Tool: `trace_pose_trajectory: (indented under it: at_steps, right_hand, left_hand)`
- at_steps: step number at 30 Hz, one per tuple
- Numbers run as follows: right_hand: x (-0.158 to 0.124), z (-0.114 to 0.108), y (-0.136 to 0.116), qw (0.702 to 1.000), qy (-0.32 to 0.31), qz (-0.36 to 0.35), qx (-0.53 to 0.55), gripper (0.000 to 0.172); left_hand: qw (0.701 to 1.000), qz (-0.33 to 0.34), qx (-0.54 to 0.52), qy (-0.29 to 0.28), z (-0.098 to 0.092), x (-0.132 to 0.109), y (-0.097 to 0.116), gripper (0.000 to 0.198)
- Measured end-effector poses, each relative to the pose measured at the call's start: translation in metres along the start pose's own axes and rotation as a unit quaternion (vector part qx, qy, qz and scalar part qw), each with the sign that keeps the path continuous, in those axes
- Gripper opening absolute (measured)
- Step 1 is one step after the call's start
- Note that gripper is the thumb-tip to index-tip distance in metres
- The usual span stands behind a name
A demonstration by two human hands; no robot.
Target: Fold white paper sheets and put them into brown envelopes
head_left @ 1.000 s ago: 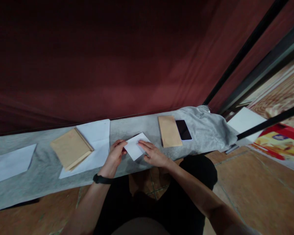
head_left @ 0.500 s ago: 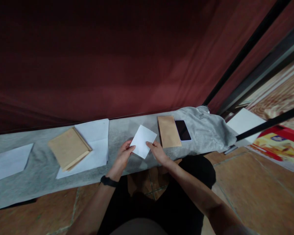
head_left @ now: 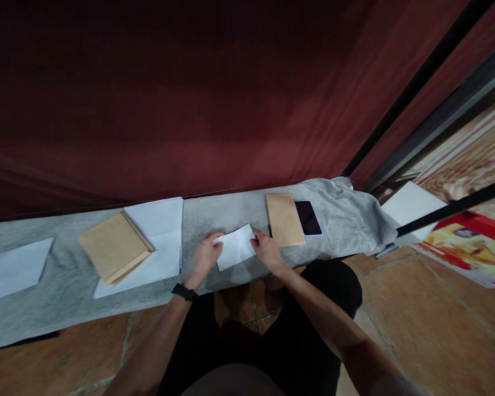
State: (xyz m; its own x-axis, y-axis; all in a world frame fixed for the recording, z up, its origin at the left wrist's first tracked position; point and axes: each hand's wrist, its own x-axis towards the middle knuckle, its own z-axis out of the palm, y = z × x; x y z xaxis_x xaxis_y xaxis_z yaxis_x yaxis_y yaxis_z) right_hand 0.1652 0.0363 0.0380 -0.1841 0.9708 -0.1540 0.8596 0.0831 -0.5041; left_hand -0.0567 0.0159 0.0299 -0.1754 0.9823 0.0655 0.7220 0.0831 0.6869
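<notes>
A small folded sheet of white paper (head_left: 236, 248) is held between my two hands, just above the grey cloth. My left hand (head_left: 207, 254) pinches its left end, thumb and fingers closed at the upper corner. At the opposite end, my right hand (head_left: 268, 252) grips the right edge. Close to the right hand lies a brown envelope (head_left: 284, 219), flat on the cloth, with a dark-screened phone (head_left: 308, 218) beside it. A stack of brown envelopes (head_left: 113, 245) rests partly over white sheets (head_left: 165, 220) to the left.
The grey cloth (head_left: 72, 297) covers a long narrow surface against a dark red curtain (head_left: 190, 126). Another white sheet (head_left: 16, 268) lies at far left. A black pole (head_left: 454, 206) crosses the right side, near a red and yellow box (head_left: 474, 247) above the tiled floor.
The white paper has been turned from a tilted diamond to a nearly level strip that looks narrower. Both hands have shifted their hold to its left and right ends.
</notes>
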Motion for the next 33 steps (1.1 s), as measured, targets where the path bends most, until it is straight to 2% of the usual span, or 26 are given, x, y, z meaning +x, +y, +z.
trace_pose_trajectory:
  at_steps: [4, 6, 9, 11, 14, 18, 20, 26, 33]
  right_hand:
    - [-0.001, 0.002, -0.002, 0.999, -0.004, -0.01, -0.044, 0.031]
    - [-0.001, 0.003, -0.002, 0.999, 0.002, -0.019, -0.051, 0.034]
    - [-0.004, 0.003, -0.002, 0.997, 0.021, -0.032, -0.067, 0.039]
    - [-0.006, 0.002, -0.001, 0.994, 0.041, -0.052, -0.087, 0.041]
    - [-0.008, 0.006, -0.001, 0.987, 0.065, -0.109, -0.103, 0.041]
    - [-0.008, 0.022, -0.002, 0.971, 0.05, -0.214, -0.094, 0.046]
    - [-0.008, 0.031, -0.001, 0.963, 0.05, -0.242, -0.106, 0.05]
    - [-0.007, 0.045, 0.01, 0.956, 0.104, -0.234, -0.142, 0.053]
    - [-0.007, 0.048, 0.013, 0.955, 0.108, -0.235, -0.143, 0.056]
  left_hand:
    - [0.982, 0.099, 0.159, 0.013, 0.021, -0.018, 0.014, 0.041]
    - [0.969, 0.147, 0.197, -0.01, 0.034, -0.03, 0.022, 0.047]
    - [0.955, 0.181, 0.232, -0.044, 0.049, -0.045, 0.03, 0.054]
    - [0.949, 0.186, 0.25, -0.047, 0.055, -0.05, 0.032, 0.057]
    - [0.944, 0.188, 0.268, -0.045, 0.056, -0.052, 0.032, 0.057]
    - [0.936, 0.201, 0.28, -0.065, 0.056, -0.052, 0.031, 0.058]
    - [0.931, 0.209, 0.289, -0.071, 0.056, -0.053, 0.032, 0.06]
    - [0.926, 0.214, 0.303, -0.069, 0.056, -0.053, 0.034, 0.06]
    - [0.932, 0.204, 0.292, -0.063, 0.056, -0.054, 0.03, 0.061]
